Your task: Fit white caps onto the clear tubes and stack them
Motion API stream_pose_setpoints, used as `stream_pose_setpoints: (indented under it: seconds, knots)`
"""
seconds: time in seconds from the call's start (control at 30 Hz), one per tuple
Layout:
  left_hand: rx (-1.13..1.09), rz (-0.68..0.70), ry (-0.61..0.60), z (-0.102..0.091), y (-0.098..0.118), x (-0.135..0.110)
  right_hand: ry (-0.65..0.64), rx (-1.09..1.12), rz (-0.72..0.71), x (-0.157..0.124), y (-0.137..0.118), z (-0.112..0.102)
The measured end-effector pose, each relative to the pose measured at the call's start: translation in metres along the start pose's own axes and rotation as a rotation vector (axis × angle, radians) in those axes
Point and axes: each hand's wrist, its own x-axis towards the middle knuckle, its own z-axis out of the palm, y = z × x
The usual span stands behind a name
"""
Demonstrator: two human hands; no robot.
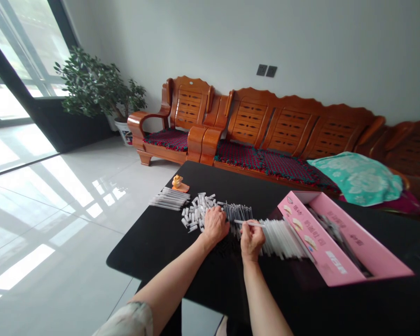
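1. Right hand (252,239): fingers closed on a slim white tube (255,225), held roughly level above the table.
2. Left hand (216,225): fingers lowered at the right edge of a pile of short white pieces (197,212); whether they grip one cannot be told.
3. Dark thin sticks (238,211): a row lying just beyond and between the hands.
4. Pale tubes (283,238): laid side by side, to the right of the right hand.
5. White sticks (170,199): a group left of the pile, near a small yellow figurine (177,181).
6. Pink box (336,261): open-topped, right of the pale tubes, with dark contents.
7. Black table (143,247): supports all the above.
8. Wooden sofa (252,116): behind the table, bearing a turquoise cloth (359,179).
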Motion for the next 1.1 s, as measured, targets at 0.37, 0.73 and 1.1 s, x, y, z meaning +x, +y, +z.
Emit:
stream_pose_setpoints:
  seconds: [0.37,0.73,1.1]
  knots:
    - [-0.088,0.002,-0.017,0.004,0.002,-0.007,0.039,0.013,0.032,0.001,-0.013,-0.002]
    - [-0.028,-0.054,0.019,0.009,0.016,-0.010,0.042,0.020,0.012,0.002,-0.011,-0.003]
    - [-0.041,-0.043,-0.035,0.003,0.014,-0.007,0.030,0.030,0.018,0.001,-0.010,-0.002]
